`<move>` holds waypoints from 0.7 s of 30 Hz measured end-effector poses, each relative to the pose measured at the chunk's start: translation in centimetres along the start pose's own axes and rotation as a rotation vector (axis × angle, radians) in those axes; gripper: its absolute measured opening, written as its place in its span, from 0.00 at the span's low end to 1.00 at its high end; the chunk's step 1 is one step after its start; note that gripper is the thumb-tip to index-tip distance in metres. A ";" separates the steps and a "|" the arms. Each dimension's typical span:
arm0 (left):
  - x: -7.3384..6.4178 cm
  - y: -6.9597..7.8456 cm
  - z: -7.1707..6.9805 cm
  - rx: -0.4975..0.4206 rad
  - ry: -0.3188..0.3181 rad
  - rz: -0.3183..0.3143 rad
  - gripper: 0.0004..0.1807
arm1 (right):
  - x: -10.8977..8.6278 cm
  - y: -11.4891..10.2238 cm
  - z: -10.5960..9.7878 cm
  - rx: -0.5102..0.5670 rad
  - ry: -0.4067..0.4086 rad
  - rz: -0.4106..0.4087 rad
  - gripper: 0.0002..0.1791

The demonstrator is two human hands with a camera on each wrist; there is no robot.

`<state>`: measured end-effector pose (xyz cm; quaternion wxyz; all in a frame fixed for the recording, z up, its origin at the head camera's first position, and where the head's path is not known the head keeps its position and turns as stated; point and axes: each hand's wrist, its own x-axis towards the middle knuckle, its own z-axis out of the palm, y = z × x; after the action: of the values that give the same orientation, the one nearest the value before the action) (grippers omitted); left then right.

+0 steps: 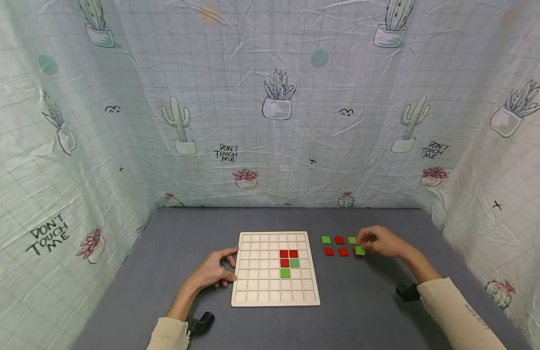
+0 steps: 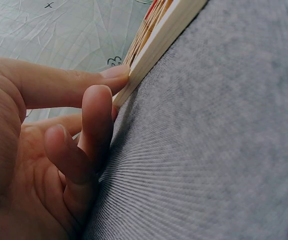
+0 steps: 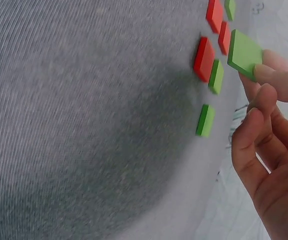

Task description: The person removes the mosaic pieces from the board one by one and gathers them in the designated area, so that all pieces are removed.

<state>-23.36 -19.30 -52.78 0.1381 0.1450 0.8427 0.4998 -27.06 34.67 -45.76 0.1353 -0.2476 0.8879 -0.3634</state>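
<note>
My right hand [image 1: 379, 241] pinches a light green square tile [image 3: 244, 54] between thumb and fingers, held above the loose tiles at the right of the table. A pale wooden grid board [image 1: 252, 278] lies left of them. On it sit three red tiles [image 1: 284, 253] and two green tiles [image 1: 285, 273], grouped right of its middle. My left hand [image 1: 210, 270] is at the board's left edge, thumb and index finger spread apart and touching the side. In the left wrist view, the thumb [image 2: 115, 72] rests against the board's edge, the other fingers loosely bent.
Loose red tiles [image 1: 343, 252] and green tiles [image 1: 326, 239] lie in two rows beside the board, some partly hidden by my right hand. Grey cloth [image 1: 187, 233] covers the table. A printed curtain [image 1: 314, 131] encloses the back and sides.
</note>
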 end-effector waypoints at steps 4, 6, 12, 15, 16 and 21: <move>0.0 -0.1 0.0 0.009 0.006 0.008 0.47 | -0.3 0.8 -0.3 -0.016 0.026 0.026 0.06; -0.1 -0.1 0.0 0.010 0.007 0.010 0.47 | -0.4 1.1 -0.5 -0.026 0.038 0.039 0.06; 0.0 0.2 0.0 0.009 0.012 -0.002 0.47 | -0.8 1.9 -0.8 -0.056 0.063 0.066 0.05; -0.1 0.2 0.0 0.003 0.014 -0.001 0.47 | -1.0 2.2 -0.8 -0.062 0.066 0.081 0.05; -0.1 0.2 0.0 0.005 0.014 0.000 0.47 | -1.1 2.3 -0.7 -0.063 0.066 0.085 0.06; -0.2 0.2 0.0 -0.001 0.008 -0.003 0.47 | -1.4 2.7 -0.5 -0.052 0.061 0.088 0.06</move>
<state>-23.19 -19.28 -52.63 0.1356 0.1417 0.8432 0.5005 -27.04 37.33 -47.20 0.1177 -0.2005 0.9107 -0.3414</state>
